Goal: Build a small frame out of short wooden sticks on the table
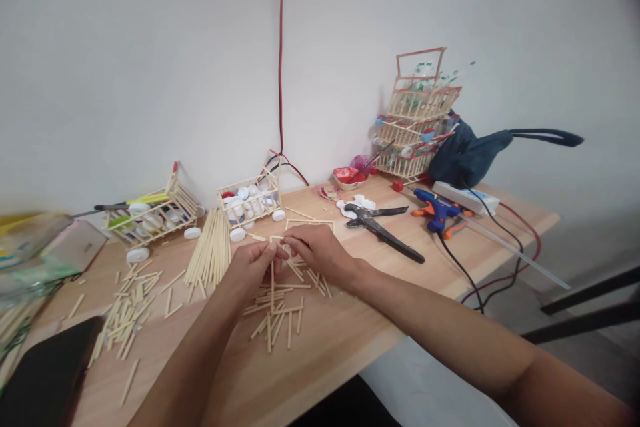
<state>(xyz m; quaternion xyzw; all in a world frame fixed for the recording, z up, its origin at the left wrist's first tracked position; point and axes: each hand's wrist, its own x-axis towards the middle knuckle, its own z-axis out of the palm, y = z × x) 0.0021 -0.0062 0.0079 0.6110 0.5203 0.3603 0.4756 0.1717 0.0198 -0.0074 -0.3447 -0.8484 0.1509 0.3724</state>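
Close together over the table, my left hand (253, 265) and my right hand (317, 247) pinch a small piece made of thin wooden sticks (273, 285). One stick of it runs down below my left thumb, and a short one crosses at the top between my fingertips. My fingers hide the joint. Beneath both hands lies a scatter of short cut sticks (289, 328). Just behind my right hand is an angled stick frame (313, 221) on the wood. A fan of long sticks (207, 250) rests left of my left hand.
Stick carts (253, 203) with white wheels and a stacked stick rack (413, 120) stand along the wall. Black-handled cutters (383, 230), a blue glue gun (437, 208), a red paint dish (350, 178) and a power strip (465, 197) lie rightward. A dark phone-like slab (50, 373) is front left.
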